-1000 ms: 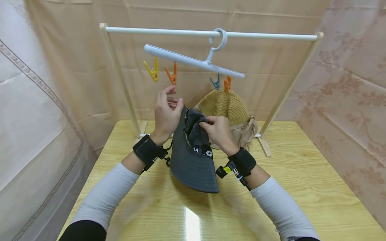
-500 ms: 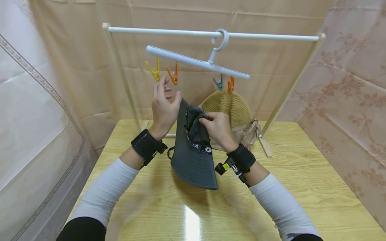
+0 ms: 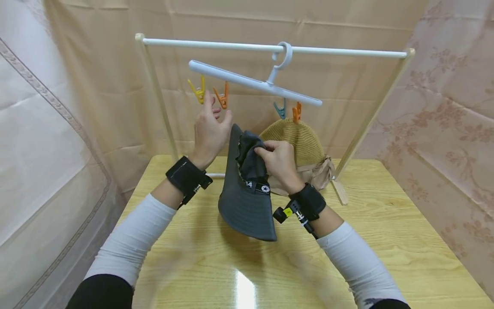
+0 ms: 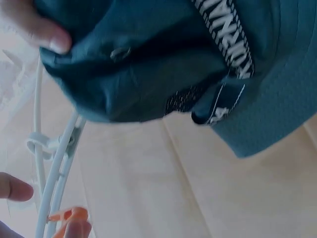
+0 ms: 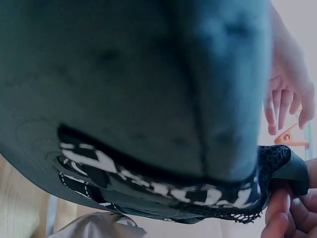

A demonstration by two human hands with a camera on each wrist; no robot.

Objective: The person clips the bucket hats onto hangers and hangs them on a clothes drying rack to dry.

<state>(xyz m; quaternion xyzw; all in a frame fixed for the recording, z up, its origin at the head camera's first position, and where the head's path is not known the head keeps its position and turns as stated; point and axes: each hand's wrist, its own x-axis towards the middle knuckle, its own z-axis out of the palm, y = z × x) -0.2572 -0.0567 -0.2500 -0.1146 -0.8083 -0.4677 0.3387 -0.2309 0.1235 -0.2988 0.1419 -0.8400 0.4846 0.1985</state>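
My right hand [image 3: 270,154] grips the crumpled crown of a dark grey bucket hat [image 3: 247,201] and holds it up over the table, brim hanging down. In the right wrist view its fingertips [image 5: 280,218] pinch the hat's mesh-lined edge [image 5: 148,99]. My left hand [image 3: 212,116] is raised beside the brim with its fingers straight, just under an orange clip [image 3: 222,98] on the white hanger [image 3: 254,82]. In the left wrist view a fingertip [image 4: 77,229] is at that clip [image 4: 67,215]. The hat [image 4: 163,64] fills the upper part of that view.
The hanger hooks on a white rail [image 3: 339,52] of a wooden-legged rack [image 3: 154,94]. A yellow clip [image 3: 197,90] hangs at its left end. A tan knit hat [image 3: 297,139] hangs from a teal clip [image 3: 280,109] and an orange one [image 3: 296,112]. The wooden table [image 3: 386,223] is glossy; curtains surround it.
My left hand has left the hat's brim and risen toward the orange clip. My right hand has lifted the grey hat slightly higher.
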